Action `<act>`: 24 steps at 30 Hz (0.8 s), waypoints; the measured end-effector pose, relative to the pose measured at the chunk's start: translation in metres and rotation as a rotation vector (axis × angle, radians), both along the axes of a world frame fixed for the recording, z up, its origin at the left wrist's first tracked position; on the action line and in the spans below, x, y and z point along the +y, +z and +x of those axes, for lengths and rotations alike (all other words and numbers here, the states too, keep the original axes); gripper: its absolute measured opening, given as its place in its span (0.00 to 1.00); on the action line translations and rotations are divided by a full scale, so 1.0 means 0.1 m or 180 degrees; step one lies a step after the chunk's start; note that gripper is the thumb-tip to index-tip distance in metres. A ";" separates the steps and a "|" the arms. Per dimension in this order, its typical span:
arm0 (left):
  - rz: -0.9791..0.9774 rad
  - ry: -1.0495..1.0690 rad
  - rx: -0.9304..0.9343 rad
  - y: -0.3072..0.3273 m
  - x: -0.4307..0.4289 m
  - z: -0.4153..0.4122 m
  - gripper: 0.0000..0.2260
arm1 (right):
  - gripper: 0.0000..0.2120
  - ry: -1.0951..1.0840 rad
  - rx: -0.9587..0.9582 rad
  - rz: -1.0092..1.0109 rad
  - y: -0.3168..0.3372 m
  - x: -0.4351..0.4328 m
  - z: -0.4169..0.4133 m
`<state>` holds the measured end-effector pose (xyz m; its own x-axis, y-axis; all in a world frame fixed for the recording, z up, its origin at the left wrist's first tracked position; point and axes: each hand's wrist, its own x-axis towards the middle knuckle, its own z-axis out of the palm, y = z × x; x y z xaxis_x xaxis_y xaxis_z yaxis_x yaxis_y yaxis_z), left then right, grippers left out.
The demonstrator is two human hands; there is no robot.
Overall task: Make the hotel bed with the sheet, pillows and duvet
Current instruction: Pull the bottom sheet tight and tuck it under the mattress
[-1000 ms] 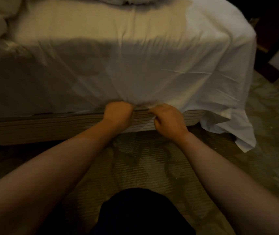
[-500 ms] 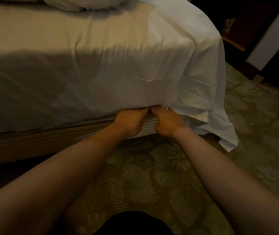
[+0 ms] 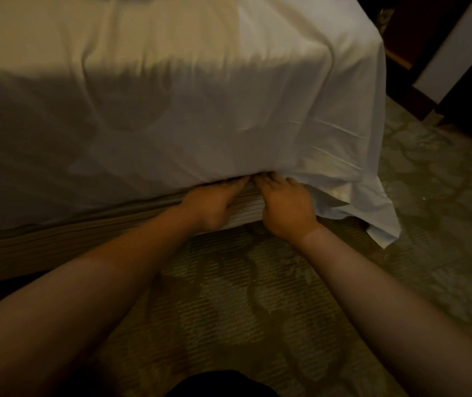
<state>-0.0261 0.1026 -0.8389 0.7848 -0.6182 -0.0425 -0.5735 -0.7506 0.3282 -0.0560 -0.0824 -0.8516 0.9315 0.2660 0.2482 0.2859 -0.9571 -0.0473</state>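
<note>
Sheet (image 3: 200, 110) drapes the bed side, its lower edge at mid-frame. Its loose corner (image 3: 378, 222) hangs to the carpet (image 3: 229, 296) at 3 o'clock. Your L hand (image 3: 214, 204) & R hand (image 3: 283, 207) lie just beside each other, fingers straight, tips pushed under that edge, over the ribbed bed base (image 3: 57, 239). Carpet open at 6; dark furniture (image 3: 418, 38) at 1.

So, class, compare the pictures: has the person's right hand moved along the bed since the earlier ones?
Yes. The right hand has shifted rightward along the bed base, closer to the sheet's hanging corner.
</note>
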 end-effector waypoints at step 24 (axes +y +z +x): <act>0.0589 0.0838 0.1258 0.43 -0.54 0.09 0.31 | 0.43 0.0236 0.2385 -0.0518 0.49 -0.22 0.29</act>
<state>-0.0175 0.0481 -0.7962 0.8149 -0.3556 -0.4577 -0.2159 -0.9191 0.3297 -0.0266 -0.1040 -0.8029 0.8137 0.3133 -0.4896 0.2966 -0.9482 -0.1136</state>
